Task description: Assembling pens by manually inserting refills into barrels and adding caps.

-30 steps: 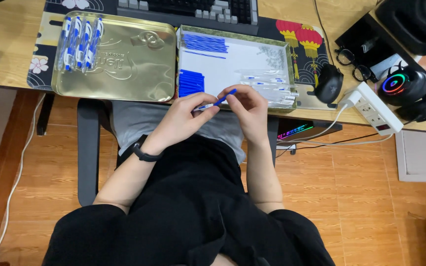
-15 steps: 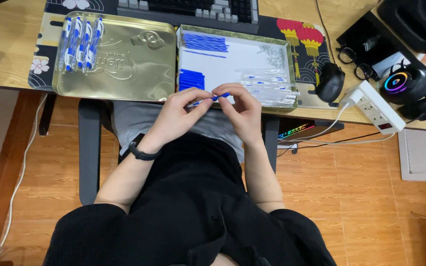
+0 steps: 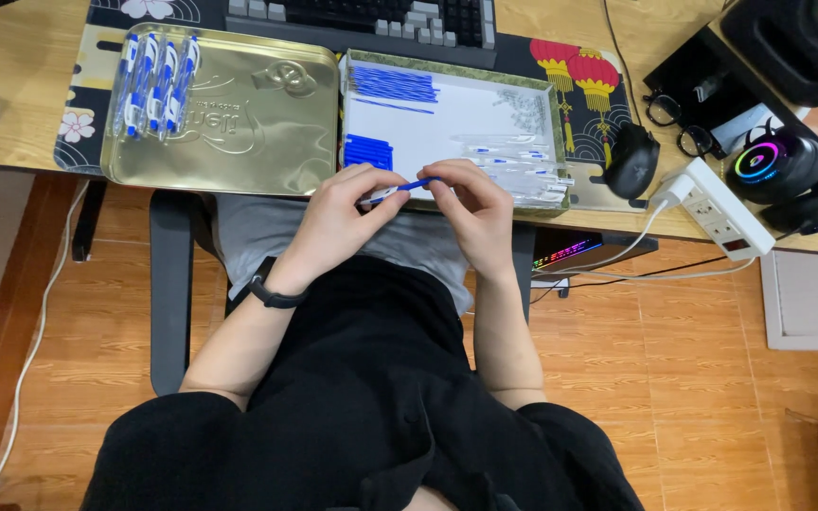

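Note:
My left hand (image 3: 347,210) and my right hand (image 3: 472,206) meet at the desk's front edge, both pinching one blue and white pen (image 3: 400,190) held level between them. Just behind them stands an open tin tray (image 3: 454,66) with a white lining. It holds blue refills (image 3: 392,85), blue caps (image 3: 367,151) and several clear pen barrels (image 3: 515,163). To the left lies the gold tin lid (image 3: 248,118) with several finished blue pens (image 3: 155,83) at its far left corner. A black band sits on my left wrist.
A keyboard (image 3: 371,17) lies at the back. A black mouse (image 3: 632,159), glasses (image 3: 679,118), a white power strip (image 3: 720,208), headphones with a lit ring (image 3: 780,166) and a speaker (image 3: 807,43) crowd the right side. A chair arm (image 3: 170,284) stands at my left.
The pen has dropped from a tilt to lie level, and both hands have closed in on it. The tray and lid have not moved.

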